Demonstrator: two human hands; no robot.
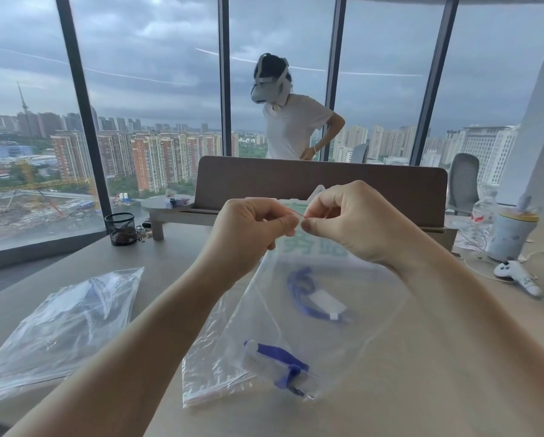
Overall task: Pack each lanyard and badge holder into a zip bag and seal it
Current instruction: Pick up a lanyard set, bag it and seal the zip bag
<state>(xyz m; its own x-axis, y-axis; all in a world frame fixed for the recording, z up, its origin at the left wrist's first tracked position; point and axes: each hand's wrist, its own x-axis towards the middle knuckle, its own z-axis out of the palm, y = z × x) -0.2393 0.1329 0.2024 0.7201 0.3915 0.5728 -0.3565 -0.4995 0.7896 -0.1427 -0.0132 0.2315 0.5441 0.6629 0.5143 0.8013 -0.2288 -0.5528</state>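
Both forearms reach up over the desk (422, 357); left hand (251, 234) and right hand (349, 222) pinch the zip bag (295, 310) top edge above it, blue lanyard (299, 298) inside.

hands raised, nearly touching | left hand (251, 230) pinching | right hand (349, 222) pinching | forearms converging

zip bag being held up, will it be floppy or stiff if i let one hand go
Probably floppy: the zip bag is thin clear film, hanging creased from the left hand and right hand. The lanyard and badge holder sag at its bottom corner, so it would likely swing and droop. The film may be slippery.
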